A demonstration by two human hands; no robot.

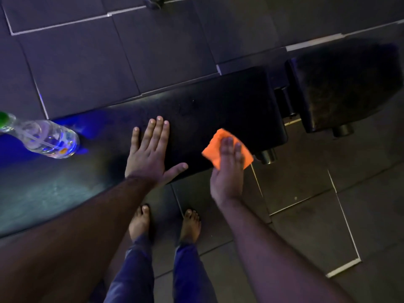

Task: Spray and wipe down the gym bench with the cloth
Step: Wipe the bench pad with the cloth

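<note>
Now right grip (227, 171) presses cloth (215, 145); left grip (148, 156) flat on bench (218, 106).

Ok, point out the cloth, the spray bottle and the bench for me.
cloth (214, 148), head view, on its uncovered orange left corner.
spray bottle (50, 138), head view, middle of its clear body.
bench (207, 110), head view, bare black top of the long pad.

2 bare feet (140, 221) stand side by side on a floor (76, 68) of dark square mats (pale lines run along some seams). Blue trouser legs (131, 270) end just behind the feet. Far ahead of the feet, at the top edge, sits a small dark object (154, 2), too cut off to identify.
</note>
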